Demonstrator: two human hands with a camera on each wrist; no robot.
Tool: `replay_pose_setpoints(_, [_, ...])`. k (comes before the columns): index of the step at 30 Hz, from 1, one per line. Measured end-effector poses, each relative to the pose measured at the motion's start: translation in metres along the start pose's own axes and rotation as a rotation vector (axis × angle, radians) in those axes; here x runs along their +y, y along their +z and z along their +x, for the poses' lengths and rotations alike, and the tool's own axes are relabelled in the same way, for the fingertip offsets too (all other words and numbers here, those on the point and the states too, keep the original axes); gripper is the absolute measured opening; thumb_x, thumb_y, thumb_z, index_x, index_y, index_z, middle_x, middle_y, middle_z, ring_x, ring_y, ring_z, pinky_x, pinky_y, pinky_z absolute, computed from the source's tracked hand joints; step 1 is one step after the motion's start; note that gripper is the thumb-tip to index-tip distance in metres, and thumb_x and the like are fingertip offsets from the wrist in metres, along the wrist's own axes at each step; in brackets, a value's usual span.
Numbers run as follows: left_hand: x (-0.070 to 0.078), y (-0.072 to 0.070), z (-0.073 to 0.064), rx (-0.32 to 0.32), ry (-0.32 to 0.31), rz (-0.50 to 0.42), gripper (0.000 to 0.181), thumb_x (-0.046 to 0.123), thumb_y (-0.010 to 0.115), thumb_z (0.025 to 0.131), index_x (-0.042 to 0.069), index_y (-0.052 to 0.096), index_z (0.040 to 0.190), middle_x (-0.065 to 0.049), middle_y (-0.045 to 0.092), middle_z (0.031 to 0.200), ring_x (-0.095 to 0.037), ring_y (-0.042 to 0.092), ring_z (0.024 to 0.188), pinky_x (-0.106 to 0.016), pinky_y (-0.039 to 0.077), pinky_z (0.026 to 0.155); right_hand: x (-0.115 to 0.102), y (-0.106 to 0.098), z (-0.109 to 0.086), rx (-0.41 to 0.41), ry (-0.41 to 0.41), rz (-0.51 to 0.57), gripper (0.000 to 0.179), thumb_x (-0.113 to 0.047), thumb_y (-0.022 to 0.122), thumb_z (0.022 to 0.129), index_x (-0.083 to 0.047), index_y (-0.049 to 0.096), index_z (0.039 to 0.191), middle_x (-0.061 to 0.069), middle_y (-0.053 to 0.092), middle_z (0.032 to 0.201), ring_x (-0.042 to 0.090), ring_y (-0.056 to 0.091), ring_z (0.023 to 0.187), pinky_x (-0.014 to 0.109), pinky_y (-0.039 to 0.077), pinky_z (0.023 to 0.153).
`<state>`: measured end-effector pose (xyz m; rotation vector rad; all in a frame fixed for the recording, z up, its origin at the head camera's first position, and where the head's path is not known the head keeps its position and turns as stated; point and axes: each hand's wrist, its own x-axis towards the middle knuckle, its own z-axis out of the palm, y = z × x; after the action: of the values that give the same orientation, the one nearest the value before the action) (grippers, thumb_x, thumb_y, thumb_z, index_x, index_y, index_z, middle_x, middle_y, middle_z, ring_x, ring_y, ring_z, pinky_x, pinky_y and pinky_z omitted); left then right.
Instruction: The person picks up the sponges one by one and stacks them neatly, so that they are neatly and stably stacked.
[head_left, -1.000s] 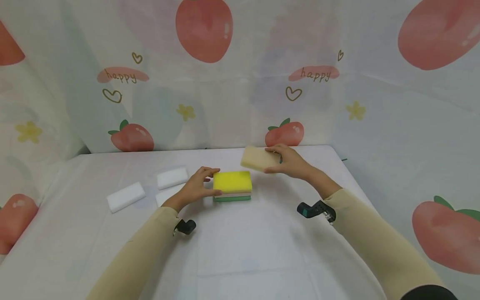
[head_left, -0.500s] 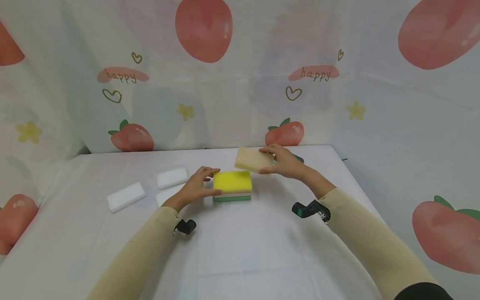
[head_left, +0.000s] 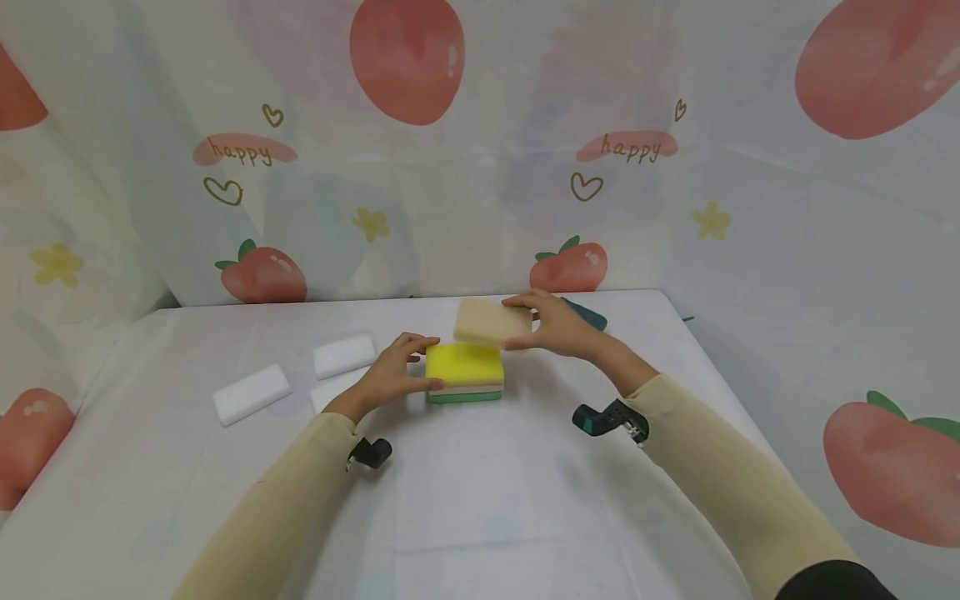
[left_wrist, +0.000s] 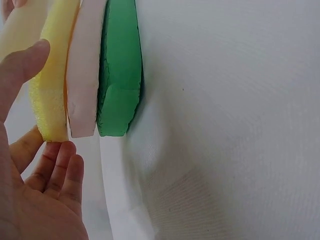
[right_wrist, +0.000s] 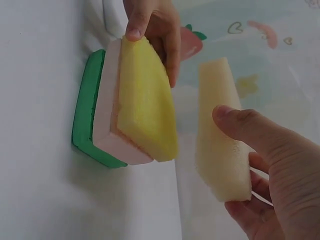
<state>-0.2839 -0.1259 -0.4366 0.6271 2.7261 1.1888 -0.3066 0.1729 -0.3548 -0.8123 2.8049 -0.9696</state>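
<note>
A stack of sponge-like blocks stands on the table: a green one (left_wrist: 120, 75) at the bottom, a pale pink one (left_wrist: 85, 75) above it, and a yellow sponge (head_left: 465, 364) on top. My left hand (head_left: 390, 375) holds the left end of the yellow sponge, thumb on its near edge and fingers round the far side. Just above and behind the stack, my right hand (head_left: 558, 327) grips a cream sponge (head_left: 487, 323) by its right end. In the right wrist view a gap separates the cream sponge (right_wrist: 220, 135) from the yellow one.
Left of the stack lie white blocks: one apart (head_left: 252, 394), one farther back (head_left: 343, 357), and one partly hidden (head_left: 333, 390) by my left hand. A dark blue flat object (head_left: 588, 315) lies behind my right hand. A printed curtain (head_left: 465, 208) hangs behind the table.
My right hand has carried the cream sponge leftward until it hangs over the stack. More of the dark blue object shows behind it now. My left hand stays in place.
</note>
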Motion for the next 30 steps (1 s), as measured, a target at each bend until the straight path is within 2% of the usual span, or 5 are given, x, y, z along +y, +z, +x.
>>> replay_pose_setpoints(15, [0.001,-0.001,-0.001,0.004,0.001,-0.003,0.078,0.035,0.082,0.080,0.012,0.048,0.146,-0.008,0.047,0.135,-0.025,0.049,0.125,-0.041,0.043,0.108,-0.004,0.010,0.004,-0.036,-0.022,0.046,0.072,-0.033,0.085,0.077,-0.012,0.056,0.140,0.007,0.053,0.129,0.025,0.051,0.120,0.048,0.043,0.106])
replay_pose_setpoints(23, [0.000,0.000,-0.001,0.002,-0.018,-0.008,0.078,0.036,0.083,0.079,0.013,0.048,0.145,-0.006,0.048,0.134,-0.024,0.049,0.125,-0.040,0.042,0.108,-0.005,0.017,0.005,-0.050,-0.069,0.068,0.070,-0.030,0.085,0.077,-0.008,0.057,0.138,0.007,0.055,0.130,0.024,0.053,0.119,0.046,0.044,0.106])
replay_pose_setpoints(30, [-0.001,0.000,-0.001,0.013,0.003,-0.031,0.079,0.037,0.084,0.078,0.009,0.049,0.144,-0.006,0.048,0.133,-0.024,0.049,0.125,-0.040,0.042,0.108,-0.005,0.024,0.007,-0.069,-0.076,0.090,0.069,-0.030,0.085,0.077,-0.008,0.058,0.137,0.007,0.055,0.129,0.024,0.052,0.120,0.044,0.043,0.107])
